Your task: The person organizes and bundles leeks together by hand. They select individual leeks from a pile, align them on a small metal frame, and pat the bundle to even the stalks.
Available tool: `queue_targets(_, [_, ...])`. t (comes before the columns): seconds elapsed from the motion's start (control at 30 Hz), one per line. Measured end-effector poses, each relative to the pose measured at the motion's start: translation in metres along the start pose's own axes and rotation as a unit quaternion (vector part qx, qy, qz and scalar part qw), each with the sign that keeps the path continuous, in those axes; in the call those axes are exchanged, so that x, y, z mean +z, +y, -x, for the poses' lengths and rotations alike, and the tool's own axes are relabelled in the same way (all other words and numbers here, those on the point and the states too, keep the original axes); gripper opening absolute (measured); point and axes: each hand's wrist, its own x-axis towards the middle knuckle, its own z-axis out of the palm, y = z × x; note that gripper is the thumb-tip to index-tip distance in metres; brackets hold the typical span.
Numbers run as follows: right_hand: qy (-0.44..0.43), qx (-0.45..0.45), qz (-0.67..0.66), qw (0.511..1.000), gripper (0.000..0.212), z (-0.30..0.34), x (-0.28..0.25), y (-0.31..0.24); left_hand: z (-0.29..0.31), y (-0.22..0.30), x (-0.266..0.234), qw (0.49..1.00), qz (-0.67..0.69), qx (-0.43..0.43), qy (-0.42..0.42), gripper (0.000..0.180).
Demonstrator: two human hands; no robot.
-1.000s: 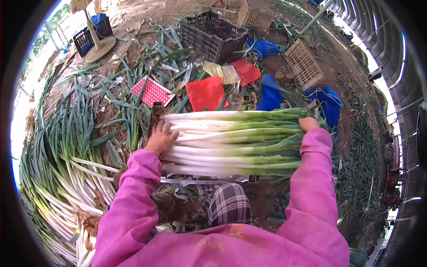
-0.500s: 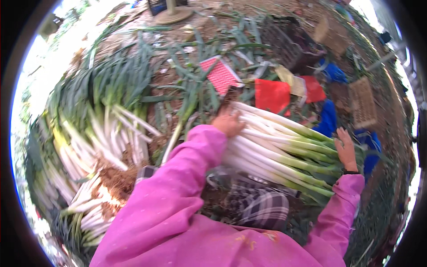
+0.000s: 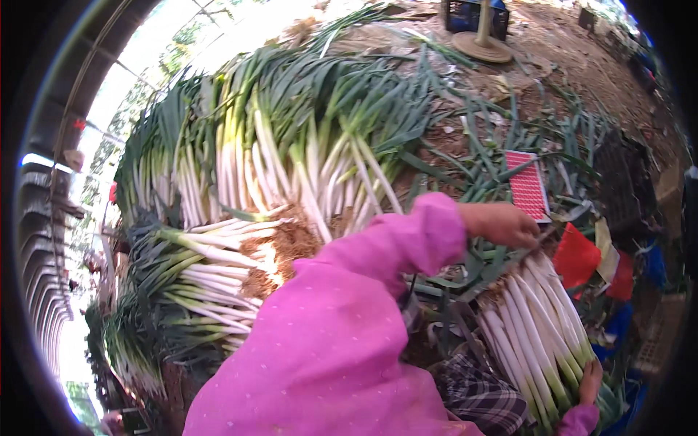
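Observation:
A bundle of leeks [image 3: 531,327] lies across my lap at the lower right, roots up and green leaves toward the lower edge. My left hand [image 3: 509,225] is just above the root end, its fingers curled closed. A thin dark strip meets the fingertips; what they hold is too blurred to make out. My right hand [image 3: 590,381] rests against the bundle's right side where white turns green, fingers stretched along the stalks. Under the bundle, plaid cloth [image 3: 483,392] shows.
Large heaps of leeks [image 3: 269,152] cover the ground to the left, their roots [image 3: 280,254] bunched together. Around the bundle lie a red-and-white patterned card [image 3: 527,185], red pieces [image 3: 576,256] and loose leaves. A dark crate [image 3: 622,182] stands at the right, a round-based post [image 3: 483,45] farther back.
The view has swung left, bringing more heaped leeks in. My left hand has come off the white stalks to above the roots. My right hand remains at the bundle, which now appears more upright.

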Motion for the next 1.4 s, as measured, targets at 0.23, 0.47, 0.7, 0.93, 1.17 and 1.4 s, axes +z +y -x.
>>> queue_targets(0.23, [-0.07, 0.079, -0.099, 0.99, 0.045, 0.005, 0.0, 0.018, 0.294, -0.188, -0.065, 0.796, -0.144, -0.381, 0.447, 0.022])
queue_targets(0.47, [-0.132, 0.173, -0.028, 0.976, 0.046, 0.003, -0.038, -0.021, 0.293, -0.266, -0.076, 0.787, -0.208, -0.309, 0.491, 0.031])
queue_targets(0.7, [-0.141, 0.23, 0.021, 0.963, 0.05, 0.0, -0.026, -0.055, 0.273, -0.367, -0.115, 0.701, -0.306, -0.501, 0.405, 0.034])
queue_targets(0.93, [-0.069, 0.213, 0.057, 0.973, 0.049, 0.023, -0.034, -0.051, 0.214, -0.313, -0.091, 0.769, -0.245, -0.301, 0.508, 0.03])
queue_targets(1.17, [-0.05, 0.077, 0.16, 0.983, 0.04, -0.002, -0.017, -0.054, 0.11, -0.091, -0.075, 0.901, -0.109, 0.038, 0.419, 0.041])
queue_targets(1.4, [-0.067, 0.283, -0.009, 0.957, 0.05, 0.02, -0.07, -0.091, -0.063, 0.146, 0.064, 0.889, -0.185, 0.347, 0.236, 0.048])
